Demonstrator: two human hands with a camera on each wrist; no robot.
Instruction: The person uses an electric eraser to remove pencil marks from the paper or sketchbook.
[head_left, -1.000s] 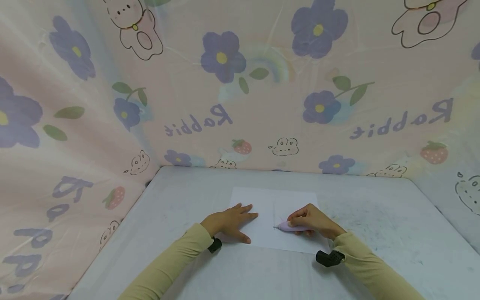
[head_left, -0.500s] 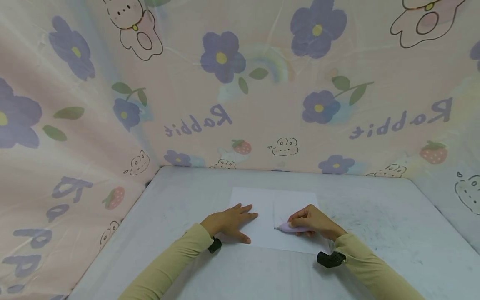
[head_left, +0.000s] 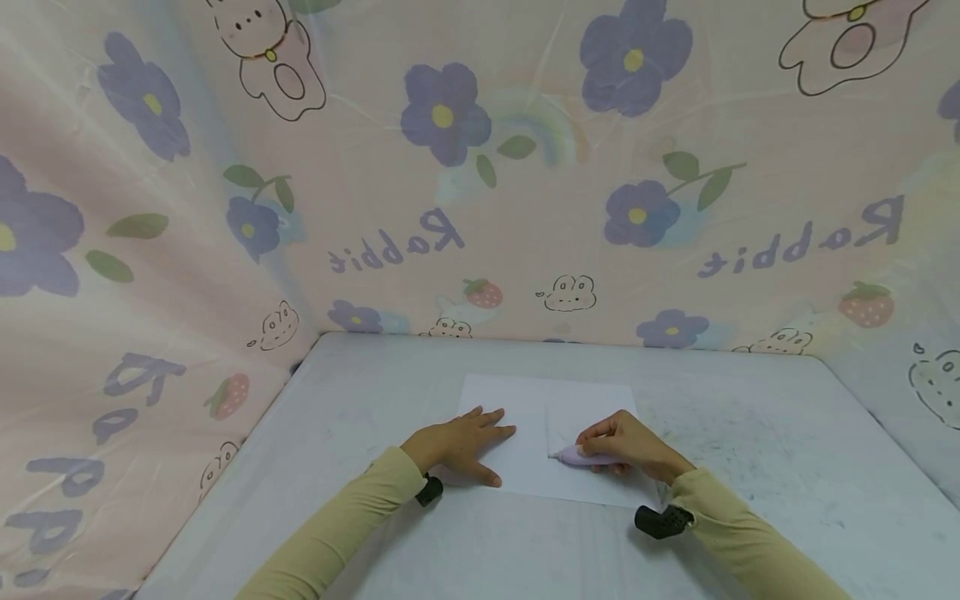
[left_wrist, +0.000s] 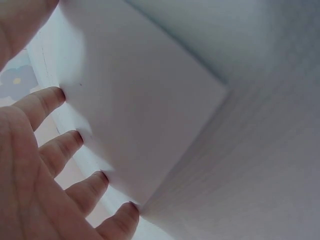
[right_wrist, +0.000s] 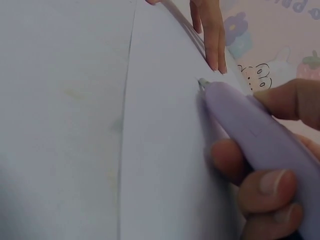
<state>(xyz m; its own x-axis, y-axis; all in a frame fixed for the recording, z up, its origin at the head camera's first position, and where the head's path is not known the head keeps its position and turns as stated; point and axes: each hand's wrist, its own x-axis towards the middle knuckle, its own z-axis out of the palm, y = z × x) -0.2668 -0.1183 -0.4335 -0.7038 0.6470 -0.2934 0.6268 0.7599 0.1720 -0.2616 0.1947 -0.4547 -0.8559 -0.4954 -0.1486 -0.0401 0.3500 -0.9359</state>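
A white sheet of paper lies on the table, with a faint upright line near its middle. My left hand rests spread on the paper's left part; its fingertips touch the sheet in the left wrist view. My right hand grips a thick lilac pen-shaped tool with a narrow tip, its exact kind unclear. That tip points left and meets the sheet near the lower end of the faint line. In the right wrist view, the thumb and curled fingers wrap the lilac body.
The pale table bears dark smudges right of the paper. A curtain printed with flowers and rabbits stands behind and to the left. Dark wrist devices sit under both cuffs.
My right hand has shifted very slightly down with the lilac tool, its tip staying near the line. The left hand and the paper have not moved.
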